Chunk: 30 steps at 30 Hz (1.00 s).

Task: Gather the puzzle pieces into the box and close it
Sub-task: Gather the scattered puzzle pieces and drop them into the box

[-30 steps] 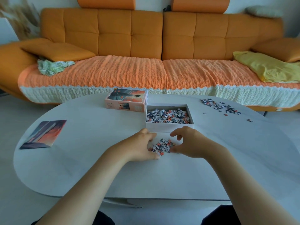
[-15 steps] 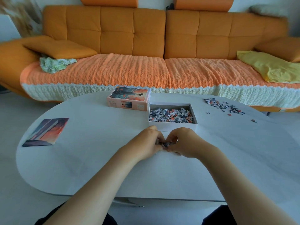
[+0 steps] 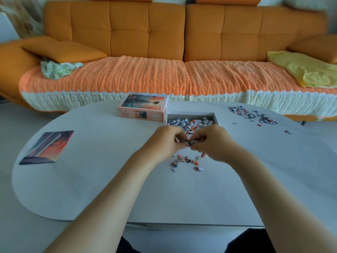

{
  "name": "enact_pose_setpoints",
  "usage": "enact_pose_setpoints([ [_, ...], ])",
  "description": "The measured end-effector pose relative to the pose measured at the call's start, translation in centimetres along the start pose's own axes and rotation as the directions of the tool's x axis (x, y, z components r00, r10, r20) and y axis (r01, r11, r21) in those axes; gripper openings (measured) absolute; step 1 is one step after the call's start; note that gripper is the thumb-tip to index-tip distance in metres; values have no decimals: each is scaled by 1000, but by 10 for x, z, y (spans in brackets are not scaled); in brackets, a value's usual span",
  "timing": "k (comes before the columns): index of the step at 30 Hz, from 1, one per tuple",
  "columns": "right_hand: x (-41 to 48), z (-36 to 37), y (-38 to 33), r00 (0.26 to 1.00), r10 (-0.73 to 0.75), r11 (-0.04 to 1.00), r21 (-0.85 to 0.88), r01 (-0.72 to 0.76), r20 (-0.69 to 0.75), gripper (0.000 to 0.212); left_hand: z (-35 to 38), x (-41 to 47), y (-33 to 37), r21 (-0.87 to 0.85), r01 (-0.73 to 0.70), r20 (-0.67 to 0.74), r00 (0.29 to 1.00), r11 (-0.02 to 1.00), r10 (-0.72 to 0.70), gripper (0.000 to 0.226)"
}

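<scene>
The open white box [image 3: 216, 116] sits mid-table, with many puzzle pieces [image 3: 193, 123] inside. My left hand [image 3: 164, 141] and my right hand [image 3: 213, 143] are pressed together just in front of the box, lifted off the table, cupping a clump of puzzle pieces [image 3: 190, 142] between them. Several loose pieces [image 3: 186, 161] lie on the table under my hands. Another scatter of pieces [image 3: 253, 115] lies at the far right. The pink box lid [image 3: 144, 107] with a picture stands left of the box.
A picture card [image 3: 48, 147] lies at the table's left end. The grey oval table [image 3: 91, 179] has its near edge close to my body. An orange sofa [image 3: 164, 42] with cushions and a yellow cloth [image 3: 306, 70] stands behind the table.
My hands closed around the small heap on the table and lifted it toward the box. Several pieces stayed behind or dropped onto the table below.
</scene>
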State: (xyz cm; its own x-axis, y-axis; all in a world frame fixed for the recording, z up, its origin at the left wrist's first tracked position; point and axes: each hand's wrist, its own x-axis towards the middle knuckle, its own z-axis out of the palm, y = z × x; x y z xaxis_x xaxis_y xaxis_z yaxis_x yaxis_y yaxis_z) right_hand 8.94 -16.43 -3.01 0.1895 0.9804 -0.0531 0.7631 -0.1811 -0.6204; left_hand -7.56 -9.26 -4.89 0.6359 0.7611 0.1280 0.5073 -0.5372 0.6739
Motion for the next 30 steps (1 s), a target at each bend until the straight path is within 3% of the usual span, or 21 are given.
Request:
enact_pose_setpoints([
  [7, 28, -9, 7, 956, -89, 995, 18, 97, -279, 12, 1, 37, 7, 12, -84, -203, 976, 996, 85, 12],
  [11, 37, -12, 24, 954, 18, 972, -217, -87, -300, 22, 16, 47, 1, 109, -80, -202, 974, 991, 101, 20],
  [13, 39, -15, 32, 954, 35, 971, -218, -103, -297, 29, 21, 47, -4, 228, -90, -184, 974, 969, 134, 25],
  [17, 39, -16, 35, 943, -35, 989, -147, -15, -330, 9, 19, 44, -9, 293, -120, -182, 967, 948, 179, 15],
  [24, 27, -1, 38, 963, -253, 925, -317, 211, -97, 21, 24, 35, -3, 343, -188, 28, 981, 920, 190, 31],
  [30, 11, -6, 34, 887, -380, 907, -296, 301, -261, 19, 13, 18, -5, 282, -211, -108, 962, 936, 249, 18],
])
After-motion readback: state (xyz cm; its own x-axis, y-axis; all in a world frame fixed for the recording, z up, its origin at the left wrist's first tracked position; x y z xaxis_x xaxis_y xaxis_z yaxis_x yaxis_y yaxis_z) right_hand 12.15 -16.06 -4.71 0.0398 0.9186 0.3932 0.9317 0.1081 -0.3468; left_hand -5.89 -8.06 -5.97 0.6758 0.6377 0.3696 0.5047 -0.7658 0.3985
